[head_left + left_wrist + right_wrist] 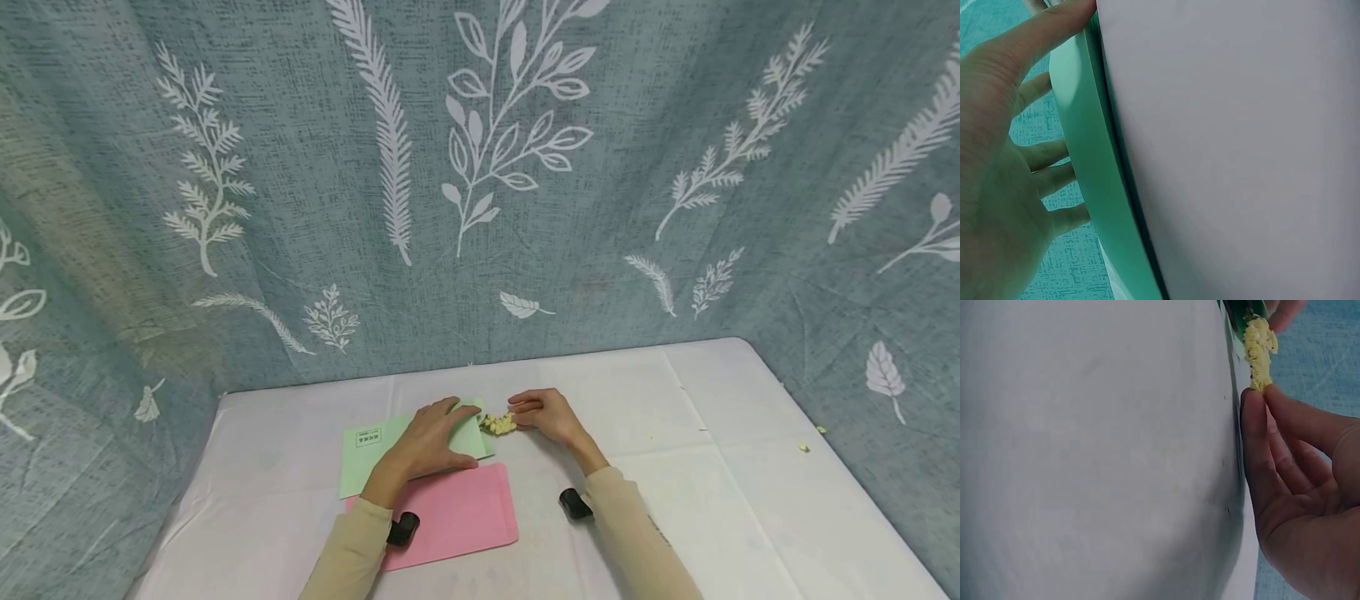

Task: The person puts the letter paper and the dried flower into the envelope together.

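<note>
A light green envelope point(367, 467) lies on the table with its right end toward my right hand. Across that end my left hand point(429, 442) spans the envelope, thumb at the near edge and fingers at the far one. In the left wrist view the green paper point(1094, 144) bows between thumb and fingers. My right hand point(547, 415) pinches one end of a crumbly pale-yellow flower sprig point(1260, 353) between thumb and forefinger. The sprig's other end meets the envelope's mouth; how far inside it reaches is hidden.
A pink envelope point(461, 517) lies in front of the green one, partly under my left forearm. Small yellow-green bits point(805, 447) are scattered near the table's right edge. A patterned blue-grey curtain point(480, 317) hangs behind the white-covered table point(652, 517).
</note>
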The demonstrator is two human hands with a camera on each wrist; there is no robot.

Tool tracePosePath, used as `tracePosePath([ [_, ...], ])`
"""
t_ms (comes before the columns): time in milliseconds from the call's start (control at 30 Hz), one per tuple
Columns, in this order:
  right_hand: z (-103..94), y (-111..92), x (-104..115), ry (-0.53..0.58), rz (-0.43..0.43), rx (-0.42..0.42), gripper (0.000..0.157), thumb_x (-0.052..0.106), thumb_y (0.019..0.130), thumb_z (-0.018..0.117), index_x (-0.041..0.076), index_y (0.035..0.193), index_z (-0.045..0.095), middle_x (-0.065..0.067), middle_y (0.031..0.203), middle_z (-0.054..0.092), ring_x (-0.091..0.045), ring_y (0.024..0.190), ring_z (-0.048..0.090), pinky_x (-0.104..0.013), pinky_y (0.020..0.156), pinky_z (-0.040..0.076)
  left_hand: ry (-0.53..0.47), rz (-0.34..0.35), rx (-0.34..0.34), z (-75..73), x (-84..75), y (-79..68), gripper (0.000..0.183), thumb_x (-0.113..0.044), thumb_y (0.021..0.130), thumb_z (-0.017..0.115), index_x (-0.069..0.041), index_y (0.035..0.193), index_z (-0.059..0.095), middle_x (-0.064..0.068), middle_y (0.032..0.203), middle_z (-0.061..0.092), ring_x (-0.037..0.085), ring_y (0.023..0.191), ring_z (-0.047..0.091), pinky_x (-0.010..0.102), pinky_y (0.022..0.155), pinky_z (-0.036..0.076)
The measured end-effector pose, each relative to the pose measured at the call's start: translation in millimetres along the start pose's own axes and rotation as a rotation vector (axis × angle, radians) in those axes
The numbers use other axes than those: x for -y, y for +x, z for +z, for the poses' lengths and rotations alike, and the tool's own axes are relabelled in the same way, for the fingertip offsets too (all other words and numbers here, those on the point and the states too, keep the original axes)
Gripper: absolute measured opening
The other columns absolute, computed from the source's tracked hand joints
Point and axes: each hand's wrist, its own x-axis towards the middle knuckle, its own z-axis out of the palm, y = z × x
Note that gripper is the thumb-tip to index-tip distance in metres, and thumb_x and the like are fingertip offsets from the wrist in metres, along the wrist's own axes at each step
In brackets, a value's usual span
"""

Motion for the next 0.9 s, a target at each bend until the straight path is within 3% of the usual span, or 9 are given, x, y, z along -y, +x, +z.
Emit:
tracePosePath([
  [633,13.2,7,7,0.04,0.022,0.003,0.028,-0.011,0.087,0.063,-0.02,0.114,0.061,-0.032,0.099,0.066,-0.038,0.085,0.069,-0.042,0.077,0.059,0.004,0.002,-0.003,-0.7,0.6,0.8,0.079,-0.045,0.073,0.084,-0.018,0.141,0.053,0.023,0.144,0.044,0.041,0.133,0.042,0.059,0.107,0.032],
  [900,19.7,8,9,0.017,0.008,0.042,0.028,-0.01,0.088,0.062,-0.019,0.115,0.061,-0.034,0.101,0.065,-0.04,0.089,0.069,-0.043,0.079,0.058,0.002,0.011,-0.013,0.3,0.7,0.8,0.08,-0.046,0.072,0.084,-0.017,0.14,0.053,0.024,0.143,0.045,0.041,0.131,0.043,0.059,0.107,0.033],
])
